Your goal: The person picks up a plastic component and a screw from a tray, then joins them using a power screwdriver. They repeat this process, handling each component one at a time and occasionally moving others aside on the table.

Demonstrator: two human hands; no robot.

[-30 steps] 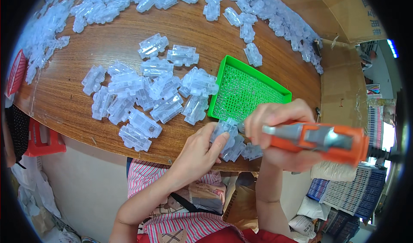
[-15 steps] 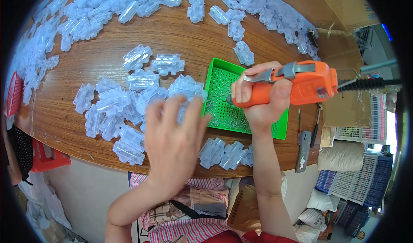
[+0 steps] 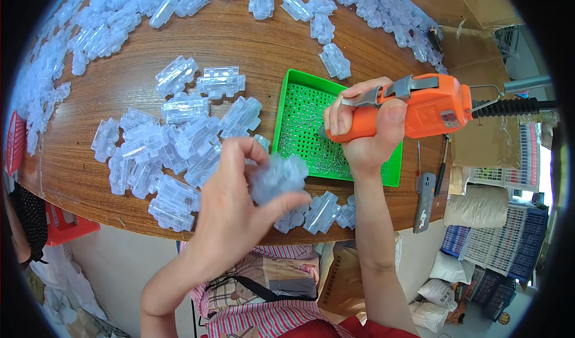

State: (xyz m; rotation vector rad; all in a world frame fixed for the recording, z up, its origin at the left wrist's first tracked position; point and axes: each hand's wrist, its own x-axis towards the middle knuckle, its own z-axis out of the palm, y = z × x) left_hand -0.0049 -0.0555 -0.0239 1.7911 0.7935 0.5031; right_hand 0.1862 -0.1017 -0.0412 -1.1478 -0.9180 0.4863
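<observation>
The left hand [image 3: 236, 203] pinches a clear plastic part [image 3: 277, 176] between thumb and fingers above the table's [image 3: 251, 44] near edge, turned up for the tool. The right hand [image 3: 362, 134] is wrapped tight around an orange electric screwdriver [image 3: 419, 107], its tip down over the green screw tray [image 3: 311, 128]. Half a second earlier the left hand was spread wide over the pile of parts [image 3: 162, 152].

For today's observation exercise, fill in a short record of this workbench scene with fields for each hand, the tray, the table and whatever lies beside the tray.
Left hand: raised above the table edge, fingers closed on a clear plastic part
Right hand: gripping an orange power screwdriver, tip down over the tray
Green tray: perforated, with small screws lying in it
Wooden table: many clear plastic parts in loose heaps
Right of tray: a small grey tool, lying flat
</observation>
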